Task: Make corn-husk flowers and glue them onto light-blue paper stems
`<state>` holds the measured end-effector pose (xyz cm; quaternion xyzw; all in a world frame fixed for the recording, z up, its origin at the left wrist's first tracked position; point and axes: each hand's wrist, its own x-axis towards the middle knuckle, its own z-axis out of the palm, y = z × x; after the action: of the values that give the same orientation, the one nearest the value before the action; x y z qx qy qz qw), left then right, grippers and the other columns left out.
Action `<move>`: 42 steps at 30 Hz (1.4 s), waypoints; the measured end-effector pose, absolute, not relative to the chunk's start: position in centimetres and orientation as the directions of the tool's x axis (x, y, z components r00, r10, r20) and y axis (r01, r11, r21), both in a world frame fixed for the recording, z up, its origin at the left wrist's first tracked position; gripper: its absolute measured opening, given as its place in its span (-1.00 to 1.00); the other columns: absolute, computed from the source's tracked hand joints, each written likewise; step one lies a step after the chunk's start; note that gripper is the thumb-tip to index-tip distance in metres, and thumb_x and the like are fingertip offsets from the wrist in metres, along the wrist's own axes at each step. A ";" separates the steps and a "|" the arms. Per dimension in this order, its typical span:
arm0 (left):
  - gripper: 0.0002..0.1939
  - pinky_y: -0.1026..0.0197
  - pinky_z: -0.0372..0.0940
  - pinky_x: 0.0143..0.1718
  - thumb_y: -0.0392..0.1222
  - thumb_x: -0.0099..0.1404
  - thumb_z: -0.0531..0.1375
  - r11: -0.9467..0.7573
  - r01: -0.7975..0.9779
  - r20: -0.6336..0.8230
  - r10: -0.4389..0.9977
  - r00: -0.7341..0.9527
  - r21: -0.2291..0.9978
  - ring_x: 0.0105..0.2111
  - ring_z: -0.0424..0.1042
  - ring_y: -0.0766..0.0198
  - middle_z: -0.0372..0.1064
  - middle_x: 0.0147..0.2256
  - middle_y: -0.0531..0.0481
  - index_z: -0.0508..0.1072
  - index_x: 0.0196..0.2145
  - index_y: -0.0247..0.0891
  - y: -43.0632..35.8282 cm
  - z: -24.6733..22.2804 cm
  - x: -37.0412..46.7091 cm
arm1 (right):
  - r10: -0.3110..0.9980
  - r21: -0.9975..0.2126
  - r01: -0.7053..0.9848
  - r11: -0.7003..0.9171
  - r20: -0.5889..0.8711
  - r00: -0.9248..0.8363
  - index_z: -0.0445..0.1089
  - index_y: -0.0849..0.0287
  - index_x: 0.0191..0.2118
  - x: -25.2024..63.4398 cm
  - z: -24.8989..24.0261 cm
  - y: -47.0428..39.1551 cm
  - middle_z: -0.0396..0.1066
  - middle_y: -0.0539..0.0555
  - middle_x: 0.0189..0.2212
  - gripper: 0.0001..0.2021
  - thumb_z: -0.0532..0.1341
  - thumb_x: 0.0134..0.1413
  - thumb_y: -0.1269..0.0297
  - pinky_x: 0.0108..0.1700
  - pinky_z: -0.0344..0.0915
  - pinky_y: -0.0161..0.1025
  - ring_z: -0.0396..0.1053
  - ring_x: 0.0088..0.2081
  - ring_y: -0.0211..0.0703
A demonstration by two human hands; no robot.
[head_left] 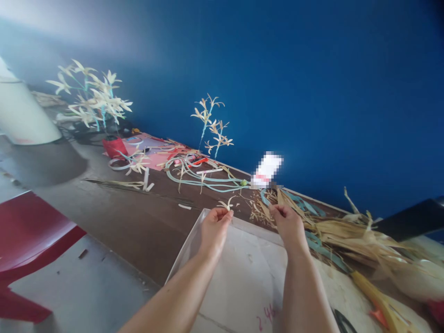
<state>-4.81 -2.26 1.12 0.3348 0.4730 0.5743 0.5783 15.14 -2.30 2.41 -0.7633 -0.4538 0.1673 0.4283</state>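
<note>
Pinched between the thumb and fingers of my left hand point(217, 225) is a small pale flower point(227, 203), its thin petals spreading above the fingertips. My right hand point(286, 219) is closed on the end of a light blue strip point(265, 198), at the edge of the dried husk scraps point(260, 210). Both forearms reach over a white board point(243, 268) with a raised rim. Longer dried husks point(354, 233) lie to the right of my right hand.
Pale flowers stand in a red pot point(115, 147) at the back left, with a smaller flower stem point(205, 121) by the blue wall. Coiled pale blue tubing point(211, 185) lies mid-table. A red stool point(31, 236) is at left, a yellow-handled tool point(376, 296) at lower right.
</note>
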 end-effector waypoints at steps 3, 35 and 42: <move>-0.71 0.31 0.11 -0.43 -0.04 -0.08 0.33 0.116 -0.315 -0.160 0.980 -0.118 0.942 -0.51 0.26 0.36 0.35 -0.54 0.04 0.43 -0.48 -0.31 -2.2 1.1 -4.7 | 0.810 -0.998 -0.020 0.060 0.037 0.585 0.38 0.18 -0.42 14.8 2.7 -2.7 0.31 -0.07 -0.60 -0.69 0.35 -0.25 0.06 -0.64 0.01 -0.40 0.16 -0.61 -0.34; -0.71 0.36 0.08 -0.43 -0.07 -0.06 0.34 0.067 -0.354 0.030 0.965 0.261 0.933 -0.53 0.20 0.45 0.27 -0.57 0.13 0.40 -0.47 -0.32 -1.1 3.2 2.9 | 0.831 -0.793 -0.520 0.319 -0.030 0.556 0.41 0.21 -0.35 15.4 2.4 -3.9 0.48 0.06 -0.33 -0.71 0.43 -0.28 0.30 -0.63 0.21 -0.53 0.32 -0.53 -0.41; -0.71 0.36 0.14 -0.41 -0.07 0.00 0.31 0.009 -0.329 0.083 0.961 0.265 0.944 -0.50 0.27 0.43 0.33 -0.52 0.10 0.38 -0.43 -0.32 0.4 2.3 1.3 | 0.780 -0.783 -0.465 0.414 0.043 0.624 0.39 0.19 -0.37 15.5 3.0 -4.1 0.45 0.00 -0.43 -0.74 0.41 -0.25 0.29 -0.63 0.19 -0.52 0.30 -0.56 -0.42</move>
<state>1.33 0.36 2.35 0.4843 0.3262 0.5109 0.6309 15.47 -4.10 2.96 -0.3836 -0.2058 0.3818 0.8153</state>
